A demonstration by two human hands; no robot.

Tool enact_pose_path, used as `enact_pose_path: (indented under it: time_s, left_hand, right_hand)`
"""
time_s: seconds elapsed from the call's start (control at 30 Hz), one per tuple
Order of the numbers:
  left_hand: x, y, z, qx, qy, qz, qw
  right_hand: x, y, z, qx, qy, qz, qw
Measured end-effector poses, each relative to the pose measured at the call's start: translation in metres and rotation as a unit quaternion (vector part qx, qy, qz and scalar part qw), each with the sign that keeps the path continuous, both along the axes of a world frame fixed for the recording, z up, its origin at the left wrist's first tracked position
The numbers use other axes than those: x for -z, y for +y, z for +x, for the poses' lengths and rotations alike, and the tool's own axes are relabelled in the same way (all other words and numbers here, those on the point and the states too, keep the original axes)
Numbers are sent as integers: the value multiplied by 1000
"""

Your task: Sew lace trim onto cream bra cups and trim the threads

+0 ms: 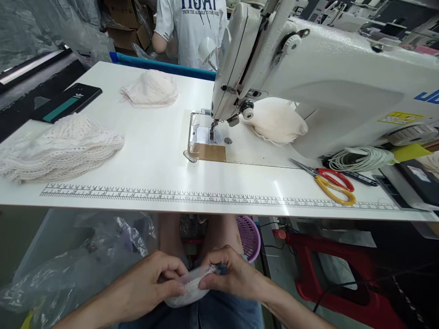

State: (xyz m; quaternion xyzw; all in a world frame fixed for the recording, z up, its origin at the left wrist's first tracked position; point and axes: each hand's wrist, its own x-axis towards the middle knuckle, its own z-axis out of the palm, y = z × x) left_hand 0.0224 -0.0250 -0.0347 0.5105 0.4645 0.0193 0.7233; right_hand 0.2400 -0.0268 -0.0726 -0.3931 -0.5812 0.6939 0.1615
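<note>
Over my lap, my left hand (161, 278) and my right hand (228, 272) pinch a small white lace-trimmed fabric piece (190, 290) between thumbs and fingers. It is curved like a shallow cup, and its far side is partly hidden by my fingers. Both hands are below the front edge of the white sewing table (154, 160). Above and beyond them is a white sewing machine (308, 77), its presser foot (211, 132) over the metal plate. A cream fabric piece (274, 121) lies under the machine's arm.
White lace pieces (61, 148) and pale fabric pieces (151, 89) lie on the table, with a black phone (68, 103). Scissors (329, 183) and coiled cord (361, 159) are at right. Below are plastic bags (92, 260), a purple basket (248, 237) and a red stool (329, 260). Another person (192, 32) is opposite.
</note>
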Motion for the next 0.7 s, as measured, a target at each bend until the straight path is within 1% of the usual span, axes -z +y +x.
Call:
enact_pose_path:
  time_s: [0.1, 0.2, 0.3, 0.4, 0.5, 0.6, 0.7]
  left_hand:
    - [1, -1, -7, 8, 2, -1, 1000]
    - [3, -3, -11, 8, 18, -3, 1000]
    - [4, -5, -11, 5, 10, -29, 1000]
    - [3, -5, -11, -11, -8, -61, 998]
    - [1, -4, -13, -13, -15, -74, 997]
    - [1, -3, -14, 2, 2, -43, 999]
    - [3, -3, -12, 23, 55, 7, 998]
  right_hand:
    - [3, 0, 2, 27, -4, -37, 999]
    - [3, 1, 5, 31, -4, -61, 998]
    - [3, 2, 7, 28, 6, -60, 998]
    - [2, 2, 7, 27, 16, -64, 997]
    - [1, 1, 7, 29, 16, -67, 997]
    - [0, 1, 4, 20, 13, -57, 998]
    - [-2, 1, 2, 6, 12, -44, 999]
